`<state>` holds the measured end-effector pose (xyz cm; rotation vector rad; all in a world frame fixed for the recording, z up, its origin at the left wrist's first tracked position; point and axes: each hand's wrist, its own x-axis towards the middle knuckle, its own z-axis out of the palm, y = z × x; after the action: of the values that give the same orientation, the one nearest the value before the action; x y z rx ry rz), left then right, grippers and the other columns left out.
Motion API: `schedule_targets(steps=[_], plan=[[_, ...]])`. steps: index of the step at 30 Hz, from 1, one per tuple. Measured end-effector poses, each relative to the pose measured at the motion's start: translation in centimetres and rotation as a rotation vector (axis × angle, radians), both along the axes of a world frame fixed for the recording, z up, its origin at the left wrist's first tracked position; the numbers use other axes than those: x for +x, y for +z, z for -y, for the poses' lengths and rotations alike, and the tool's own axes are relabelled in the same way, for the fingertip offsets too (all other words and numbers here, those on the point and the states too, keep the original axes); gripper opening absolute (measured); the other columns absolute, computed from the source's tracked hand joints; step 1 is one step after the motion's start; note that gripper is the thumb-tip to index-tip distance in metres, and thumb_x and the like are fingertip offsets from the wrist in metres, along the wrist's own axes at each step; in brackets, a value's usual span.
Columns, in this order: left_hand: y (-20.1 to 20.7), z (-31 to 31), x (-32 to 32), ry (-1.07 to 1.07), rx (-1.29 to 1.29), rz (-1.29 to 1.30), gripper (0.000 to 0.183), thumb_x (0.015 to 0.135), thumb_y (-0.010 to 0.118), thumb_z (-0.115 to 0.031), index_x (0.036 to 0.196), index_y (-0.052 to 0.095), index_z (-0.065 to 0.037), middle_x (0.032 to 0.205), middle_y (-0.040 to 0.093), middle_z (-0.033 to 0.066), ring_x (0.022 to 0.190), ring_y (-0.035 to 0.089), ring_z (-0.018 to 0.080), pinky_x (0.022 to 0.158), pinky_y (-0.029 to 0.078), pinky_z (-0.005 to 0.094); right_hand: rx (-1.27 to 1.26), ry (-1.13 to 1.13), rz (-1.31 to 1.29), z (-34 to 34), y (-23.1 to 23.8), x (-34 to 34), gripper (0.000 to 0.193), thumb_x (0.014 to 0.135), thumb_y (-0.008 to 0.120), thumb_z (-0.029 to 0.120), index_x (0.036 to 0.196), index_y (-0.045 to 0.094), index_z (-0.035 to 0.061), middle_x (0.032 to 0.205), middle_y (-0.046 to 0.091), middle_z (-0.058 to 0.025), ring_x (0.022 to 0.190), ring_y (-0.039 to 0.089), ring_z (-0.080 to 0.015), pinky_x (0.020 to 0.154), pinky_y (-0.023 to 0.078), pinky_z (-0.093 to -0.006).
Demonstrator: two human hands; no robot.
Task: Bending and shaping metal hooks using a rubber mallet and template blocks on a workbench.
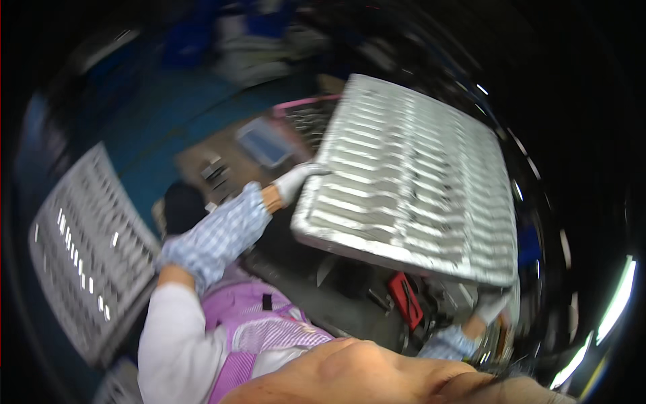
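Observation:
A large silvery moulded tray (410, 182) with rows of ridged slots is held up, tilted, in front of me. At its left edge my left hand (296, 182), in a pale glove, closes its fingers on the rim. My right hand (492, 306), gloved too, is at the tray's lower right corner; its fingers are partly hidden and blurred, but it appears to grip the edge there. Checked sleeve covers are on both forearms. I cannot make out any parts in the slots.
Another similar tray (94, 262) with shiny spots stands at my left. Behind the held tray lie a blue-and-clear box (264, 143), small metal pieces (215, 172) and a pink-rimmed bin (306, 121) of parts. A red object (405, 301) lies on the dark bench below.

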<state>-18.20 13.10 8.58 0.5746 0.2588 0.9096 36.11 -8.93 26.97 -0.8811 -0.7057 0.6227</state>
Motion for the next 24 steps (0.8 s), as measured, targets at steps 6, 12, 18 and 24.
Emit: schedule_targets(steps=[6, 12, 18, 24], plan=[[2.9, 4.0, -3.9, 0.396, 0.101, -0.082, 0.056, 0.086, 0.073, -0.018, 0.136, 0.052, -0.005, 0.123, 0.063, 0.0116, 0.109, 0.063, 0.0208, 0.097, 0.051, 0.0344, -0.021, 0.173, -0.029, -2.4, -0.4, -4.2, 0.069, 0.095, 0.052, 0.046, 0.148, 0.039, 0.0046, 0.151, 0.041, -0.0155, 0.137, 0.041, -0.0342, 0.113, 0.035, -0.0519], [6.4, 17.5, -19.0, 0.757, -0.252, -0.208, 0.034, 0.091, 0.065, -0.026, 0.116, 0.066, -0.003, 0.108, 0.070, 0.0124, 0.092, 0.069, 0.0187, 0.088, 0.056, 0.0314, -0.170, 0.667, 0.046, -15.2, -5.5, -15.9, 0.054, 0.097, 0.050, 0.035, 0.142, 0.047, 0.0047, 0.144, 0.048, -0.0158, 0.131, 0.048, -0.0281, 0.108, 0.039, -0.0425], [-2.0, 33.9, -41.2, 1.165, -0.287, -0.269, 0.042, 0.089, 0.064, -0.030, 0.121, 0.062, -0.001, 0.109, 0.069, 0.0139, 0.096, 0.067, 0.0211, 0.092, 0.054, 0.0340, -0.392, 1.106, 0.048, -19.9, -10.5, -43.3, 0.054, 0.093, 0.056, 0.041, 0.138, 0.053, 0.0118, 0.137, 0.057, -0.0091, 0.123, 0.054, -0.0275, 0.098, 0.043, -0.0494], [0.6, 52.4, -45.7, 1.357, -0.555, -0.317, 0.056, 0.089, 0.063, -0.037, 0.130, 0.056, 0.000, 0.118, 0.066, 0.0196, 0.102, 0.066, 0.0315, 0.098, 0.051, 0.0433, -0.459, 1.591, -0.053, -14.0, -15.8, -61.5, 0.057, 0.096, 0.059, 0.029, 0.147, 0.041, 0.0116, 0.139, 0.051, -0.0072, 0.124, 0.052, -0.0209, 0.101, 0.044, -0.0362]])
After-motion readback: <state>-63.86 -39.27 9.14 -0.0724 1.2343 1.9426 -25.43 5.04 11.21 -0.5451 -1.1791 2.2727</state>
